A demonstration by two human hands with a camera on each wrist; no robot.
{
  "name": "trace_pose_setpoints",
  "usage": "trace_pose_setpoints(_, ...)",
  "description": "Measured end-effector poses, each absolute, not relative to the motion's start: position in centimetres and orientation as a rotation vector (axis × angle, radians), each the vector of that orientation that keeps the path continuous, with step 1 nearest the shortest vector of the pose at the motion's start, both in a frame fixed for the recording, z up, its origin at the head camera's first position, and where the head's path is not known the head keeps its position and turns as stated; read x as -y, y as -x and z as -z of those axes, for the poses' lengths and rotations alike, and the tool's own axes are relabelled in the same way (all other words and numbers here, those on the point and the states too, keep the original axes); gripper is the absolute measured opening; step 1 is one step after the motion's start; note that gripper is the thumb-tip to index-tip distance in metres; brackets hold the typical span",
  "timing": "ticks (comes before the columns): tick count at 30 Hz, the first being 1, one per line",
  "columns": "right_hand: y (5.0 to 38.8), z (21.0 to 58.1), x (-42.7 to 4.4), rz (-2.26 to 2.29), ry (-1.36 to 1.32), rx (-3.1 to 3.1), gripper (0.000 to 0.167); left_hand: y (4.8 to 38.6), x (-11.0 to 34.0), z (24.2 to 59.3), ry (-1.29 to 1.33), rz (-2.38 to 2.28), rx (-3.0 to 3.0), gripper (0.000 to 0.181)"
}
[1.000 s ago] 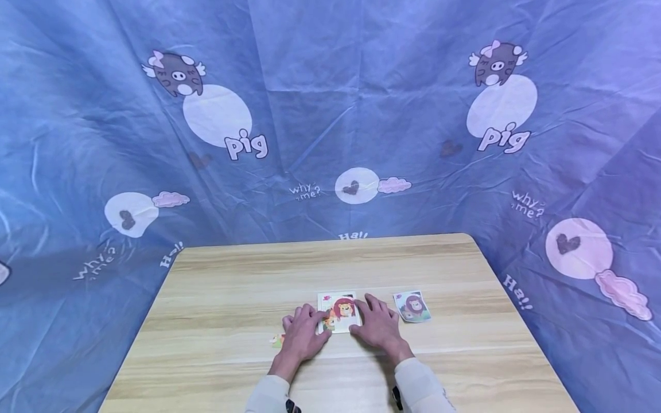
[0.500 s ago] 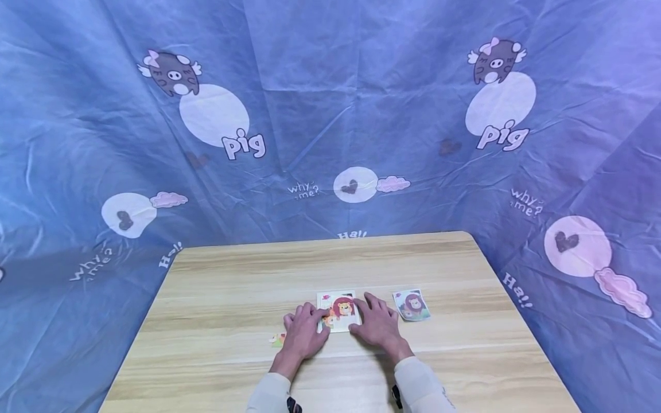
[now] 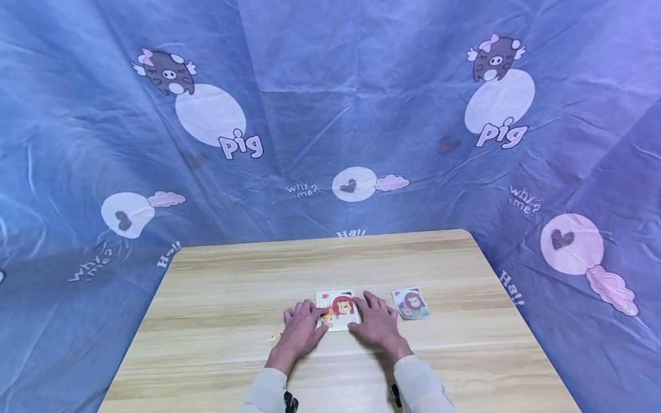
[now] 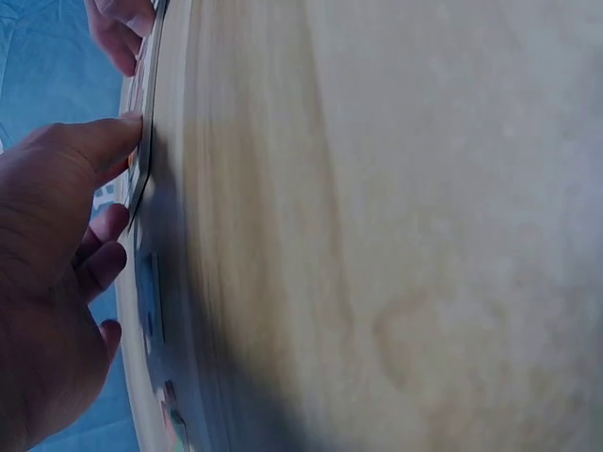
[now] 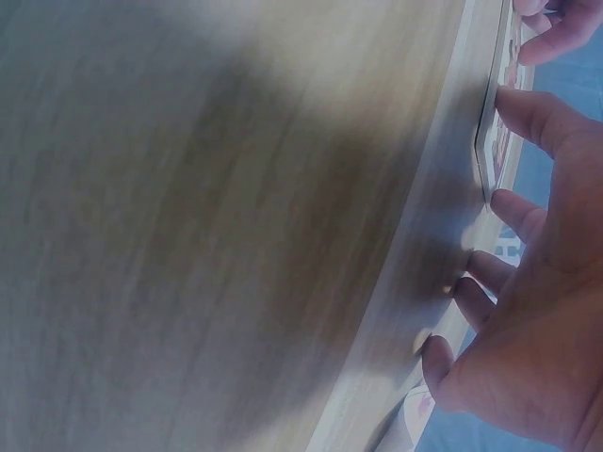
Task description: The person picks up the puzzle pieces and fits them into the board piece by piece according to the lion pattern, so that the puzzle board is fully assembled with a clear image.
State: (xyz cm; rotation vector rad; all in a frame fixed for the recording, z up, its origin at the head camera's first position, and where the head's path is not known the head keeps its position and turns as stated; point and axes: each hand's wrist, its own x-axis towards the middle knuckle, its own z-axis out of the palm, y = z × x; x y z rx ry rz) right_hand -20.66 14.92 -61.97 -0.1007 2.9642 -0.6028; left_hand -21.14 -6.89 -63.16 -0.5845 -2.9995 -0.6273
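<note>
A small white puzzle board (image 3: 345,324) lies flat on the table, with colourful puzzle pieces in it, among them one with a red-maned lion (image 3: 343,304). At its left side my left hand (image 3: 300,330) rests, the index finger reaching over the pieces. In the left wrist view the thumb of my left hand (image 4: 47,245) touches the board's near edge. My right hand (image 3: 378,327) lies along the right side, index finger and thumb touching the board. Its other fingers spread to the table in the right wrist view. Neither hand visibly pinches a piece.
A picture card of a lion (image 3: 411,303) lies right of the right hand, one corner slightly curled. Partly hidden by the left hand, a colourful loose piece (image 3: 275,339) lies on the wooden table (image 3: 232,287). A blue printed cloth (image 3: 304,132) hangs around the table.
The head view has shifted slightly. My left hand has slid a little, covering more of the loose piece. My right hand stays in place at the board.
</note>
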Motion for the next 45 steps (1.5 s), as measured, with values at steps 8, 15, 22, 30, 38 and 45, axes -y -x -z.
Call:
trace_pose_setpoints(8,20.8,62.2,-15.1,0.599,0.102,-2.97,0.07,21.2,7.0,63.6,0.602,0.589,2.969,0.041)
trace_pose_setpoints(15,20.7,62.1,-15.4,0.617,0.099,-2.97,0.068,21.1,6.9,63.6,0.677,0.496,2.908,0.039)
trace_pose_setpoints(22,20.8,62.4,-15.5,0.604,0.111,-2.971,0.068,21.2,6.5,63.6,0.614,0.624,2.996,0.041)
trace_pose_setpoints(30,20.7,62.4,-15.4,0.608,0.124,-2.964,0.069,21.5,5.9,63.1,0.547,0.73,3.095,0.041)
trace_pose_setpoints(38,20.7,62.5,-15.4,0.611,0.127,-2.962,0.07,21.4,5.8,63.0,0.523,0.674,3.084,0.04)
trace_pose_setpoints(45,20.6,62.7,-15.6,0.62,0.126,-2.959,0.069,20.8,6.1,63.5,0.597,0.467,2.918,0.035)
